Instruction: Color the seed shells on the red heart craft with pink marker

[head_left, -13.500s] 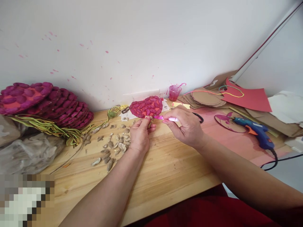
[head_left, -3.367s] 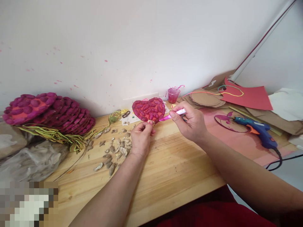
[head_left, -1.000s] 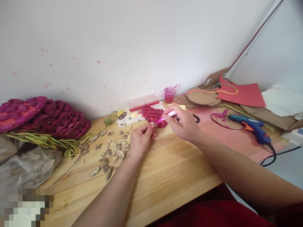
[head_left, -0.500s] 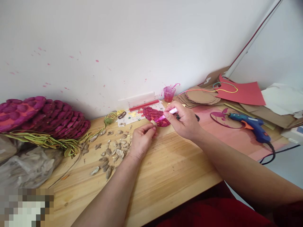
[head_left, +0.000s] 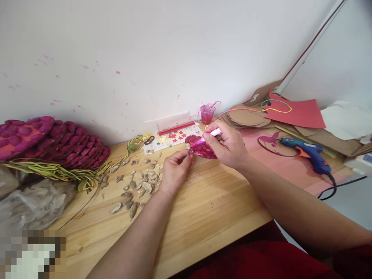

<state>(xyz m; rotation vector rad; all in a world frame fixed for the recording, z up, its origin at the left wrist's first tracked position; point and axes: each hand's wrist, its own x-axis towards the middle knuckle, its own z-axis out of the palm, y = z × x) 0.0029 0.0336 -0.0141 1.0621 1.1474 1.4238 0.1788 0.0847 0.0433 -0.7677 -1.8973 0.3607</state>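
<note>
My right hand [head_left: 226,143] is closed round a pink-stained brush [head_left: 213,133], its tip down at my left fingertips. Between the thumb and fingers of my left hand [head_left: 176,166] is a small pale peanut shell [head_left: 188,146]. Just behind and right of it lies a round magenta piece covered with painted shells [head_left: 200,147], partly hidden by my right hand. Loose peanut shells [head_left: 147,186] are scattered on the wooden table [head_left: 203,209] to the left of my left hand. A plastic cup of pink paint [head_left: 207,114] stands by the wall.
Stacked magenta discs [head_left: 69,143], green-yellow cords [head_left: 58,172] and a plastic bag [head_left: 37,201] are at the left. A white sheet with stars [head_left: 174,137] lies behind. On the right are cardboard rounds [head_left: 248,116], red paper [head_left: 299,112] and a blue glue gun [head_left: 315,157].
The round magenta piece has shifted or turned slightly to the right, uncovering more red stars on the sheet. Both hands keep their holds, with the right hand a little higher.
</note>
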